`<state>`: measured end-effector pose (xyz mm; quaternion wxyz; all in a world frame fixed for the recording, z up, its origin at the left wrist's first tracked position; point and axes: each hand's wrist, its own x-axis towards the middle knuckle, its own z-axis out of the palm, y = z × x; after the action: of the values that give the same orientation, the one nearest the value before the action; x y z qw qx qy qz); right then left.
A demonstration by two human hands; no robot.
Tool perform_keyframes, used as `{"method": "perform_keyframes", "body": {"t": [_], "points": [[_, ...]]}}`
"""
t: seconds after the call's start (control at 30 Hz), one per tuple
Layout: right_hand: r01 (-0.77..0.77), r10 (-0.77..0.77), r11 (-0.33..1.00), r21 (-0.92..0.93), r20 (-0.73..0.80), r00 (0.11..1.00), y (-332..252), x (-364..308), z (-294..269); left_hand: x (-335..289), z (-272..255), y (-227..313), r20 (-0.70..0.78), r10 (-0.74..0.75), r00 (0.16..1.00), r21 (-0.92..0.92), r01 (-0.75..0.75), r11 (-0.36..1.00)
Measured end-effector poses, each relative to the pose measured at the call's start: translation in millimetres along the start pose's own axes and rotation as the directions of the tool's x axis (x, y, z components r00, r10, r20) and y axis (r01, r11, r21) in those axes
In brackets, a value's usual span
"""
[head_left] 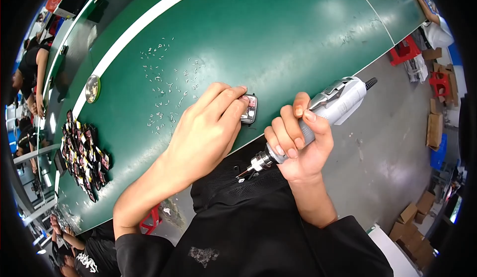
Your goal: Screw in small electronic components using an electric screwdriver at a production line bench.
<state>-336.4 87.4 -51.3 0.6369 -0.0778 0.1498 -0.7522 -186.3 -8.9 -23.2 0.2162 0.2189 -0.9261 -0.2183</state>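
My right hand [301, 135] is wrapped round a grey-white electric screwdriver [337, 102]. Its bit [244, 172] points down and left over my lap, away from the table. My left hand [208, 128] lies at the table's near edge with its fingers together and curled over a small black-rimmed electronic device [252, 109]. Reddish and pale parts show inside the open casing, but its left part is hidden under my fingers. Left of that hand, many tiny silvery pieces [169, 88], perhaps screws, lie scattered on the green table [278, 38].
A heap of small dark devices [84, 153] lies at the left of the table, near a round shallow dish [93, 89]. Co-workers [37, 73] sit along the left side. Red stools [405, 51] and cardboard boxes [435, 130] stand on the floor to the right.
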Motion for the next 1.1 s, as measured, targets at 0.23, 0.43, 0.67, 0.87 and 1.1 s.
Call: {"method": "perform_keyframes", "body": {"t": [0.23, 0.43, 0.67, 0.87, 1.1], "points": [[-0.04, 0.039, 0.999, -0.037, -0.024, 0.999, 13, -14, -1, 0, 6, 9, 0.035, -0.045, 0.998, 0.146, 0.04, 0.989], [-0.066, 0.054, 0.994, -0.086, -0.135, 0.989, 23, -19, -1, 0, 7, 14, 0.046, 0.04, 0.998, 0.18, -0.047, 0.983], [-0.057, 0.038, 0.992, -0.116, -0.16, 0.986, 28, -17, -3, 1, 9, 12, 0.088, 0.135, 0.987, 0.249, -0.153, 0.956], [-0.084, 0.058, 0.986, -0.143, -0.177, 0.983, 25, -17, -4, -2, 14, 21, 0.077, 0.159, 0.984, 0.326, -0.175, 0.929], [-0.056, 0.051, 0.975, -0.217, -0.025, 0.998, 3, -12, 0, -5, 15, 21, 0.105, 0.146, 0.984, 0.409, -0.177, 0.895]]}}
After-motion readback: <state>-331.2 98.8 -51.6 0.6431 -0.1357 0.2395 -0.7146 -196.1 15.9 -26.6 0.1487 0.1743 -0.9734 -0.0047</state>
